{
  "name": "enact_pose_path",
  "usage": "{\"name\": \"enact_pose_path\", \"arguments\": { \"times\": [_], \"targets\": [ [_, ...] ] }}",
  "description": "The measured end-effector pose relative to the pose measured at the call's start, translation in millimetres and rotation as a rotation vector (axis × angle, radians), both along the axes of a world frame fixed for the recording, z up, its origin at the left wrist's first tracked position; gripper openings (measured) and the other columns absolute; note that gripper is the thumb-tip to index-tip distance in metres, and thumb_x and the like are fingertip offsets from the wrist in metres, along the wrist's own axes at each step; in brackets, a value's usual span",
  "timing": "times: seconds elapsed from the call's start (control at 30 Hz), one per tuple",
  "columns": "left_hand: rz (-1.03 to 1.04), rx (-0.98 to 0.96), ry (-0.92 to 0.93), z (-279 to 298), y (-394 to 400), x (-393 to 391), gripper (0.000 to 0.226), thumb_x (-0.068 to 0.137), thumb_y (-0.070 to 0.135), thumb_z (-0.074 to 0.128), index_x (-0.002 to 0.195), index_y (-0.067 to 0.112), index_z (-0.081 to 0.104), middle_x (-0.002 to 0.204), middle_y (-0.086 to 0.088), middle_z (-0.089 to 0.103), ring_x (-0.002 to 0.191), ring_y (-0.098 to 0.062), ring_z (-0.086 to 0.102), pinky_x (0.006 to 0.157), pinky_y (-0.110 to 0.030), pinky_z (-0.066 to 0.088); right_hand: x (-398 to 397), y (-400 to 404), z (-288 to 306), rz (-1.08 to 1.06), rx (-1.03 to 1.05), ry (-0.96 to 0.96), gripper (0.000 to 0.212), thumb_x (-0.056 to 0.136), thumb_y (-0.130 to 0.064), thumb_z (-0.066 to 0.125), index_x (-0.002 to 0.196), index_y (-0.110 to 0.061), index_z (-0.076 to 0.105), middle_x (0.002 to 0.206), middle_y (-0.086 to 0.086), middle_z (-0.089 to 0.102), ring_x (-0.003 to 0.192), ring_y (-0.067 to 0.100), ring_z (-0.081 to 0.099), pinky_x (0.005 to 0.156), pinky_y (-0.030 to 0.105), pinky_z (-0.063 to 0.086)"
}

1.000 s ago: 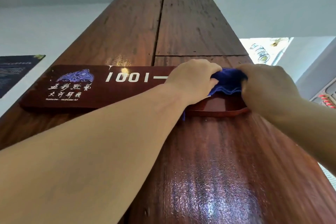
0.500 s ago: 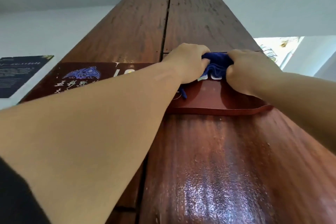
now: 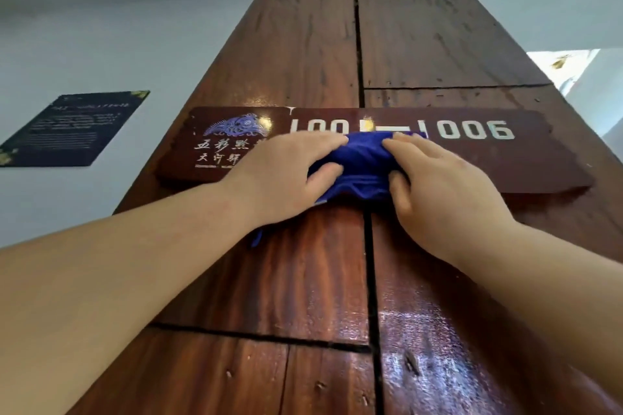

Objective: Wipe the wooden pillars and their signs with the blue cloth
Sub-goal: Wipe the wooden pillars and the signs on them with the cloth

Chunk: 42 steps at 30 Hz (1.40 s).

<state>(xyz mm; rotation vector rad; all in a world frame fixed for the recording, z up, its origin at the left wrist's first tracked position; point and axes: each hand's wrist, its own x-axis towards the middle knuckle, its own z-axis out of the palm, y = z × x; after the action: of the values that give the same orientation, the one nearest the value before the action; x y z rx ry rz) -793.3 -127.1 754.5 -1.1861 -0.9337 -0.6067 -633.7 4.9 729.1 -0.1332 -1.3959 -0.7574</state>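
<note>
The blue cloth (image 3: 357, 165) has slid down from the sign's (image 3: 539, 158) top edge to its middle and lower edge, so that strip looks wiped. It lies bunched between the left hand (image 3: 286, 175) and right hand (image 3: 441, 185), both pressing and pinching it against the wooden pillar (image 3: 303, 44).

Both hands are pressing the blue cloth (image 3: 359, 163) flat against the sign (image 3: 539, 165), bunched up between them: left hand (image 3: 286, 175) on its left side, right hand (image 3: 438, 185) on its right, fingers spread over the fabric. Past the right hand the white digits 1006 read clear; left of the grip sit white characters and a blue emblem. Below the cloth runs the glossy wooden pillar (image 3: 303, 280), and a dark poster (image 3: 70, 128) hangs on the wall far left
</note>
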Motion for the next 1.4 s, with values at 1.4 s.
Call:
{"name": "enact_pose_path", "arguments": {
  "times": [1.4],
  "targets": [
    [-0.012, 0.057, -0.069, 51.2, 74.6, 97.8, 0.035, 0.09, 0.029, 0.044, 0.12, 0.016, 0.057, 0.124, -0.006, 0.061, 0.114, -0.027, 0.053, 0.095, -0.042, 0.043, 84.2, 54.2, 50.9, -0.141, -0.229, -0.039, 0.043, 0.098, -0.031, 0.028, 0.14, -0.022, 0.031, 0.153, -0.005, 0.027, 0.134, 0.028, 0.036, 0.11, 0.04, 0.026]
  ]
}}
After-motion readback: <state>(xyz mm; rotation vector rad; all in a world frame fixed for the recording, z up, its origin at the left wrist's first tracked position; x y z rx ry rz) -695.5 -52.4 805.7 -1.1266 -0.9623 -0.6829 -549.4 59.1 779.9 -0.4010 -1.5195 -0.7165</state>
